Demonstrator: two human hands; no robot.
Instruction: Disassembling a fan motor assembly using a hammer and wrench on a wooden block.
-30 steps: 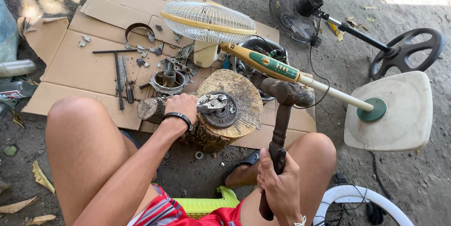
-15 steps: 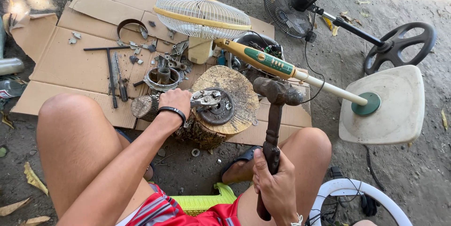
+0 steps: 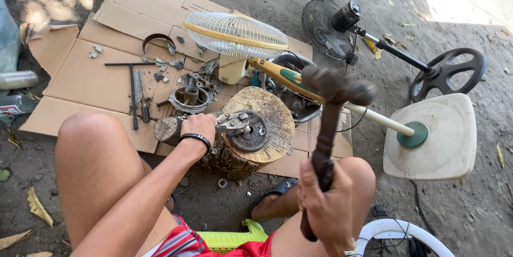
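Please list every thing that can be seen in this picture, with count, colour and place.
hammer: one, dark, raised in the right hand
pliers: one, grey, gripped over the round metal part
round metal part: one, dark, on the wood stump
wood stump: one, tan, centre
cardboard: flattened, brown, on the ground
fans: two, one cream lying, one black behind
small metal parts: several, grey, on the cardboard
left hand: on the pliers
right hand: on the hammer handle

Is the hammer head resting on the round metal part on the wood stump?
No: the hammer is raised in the right hand, its head above and beside the metal part on the stump.
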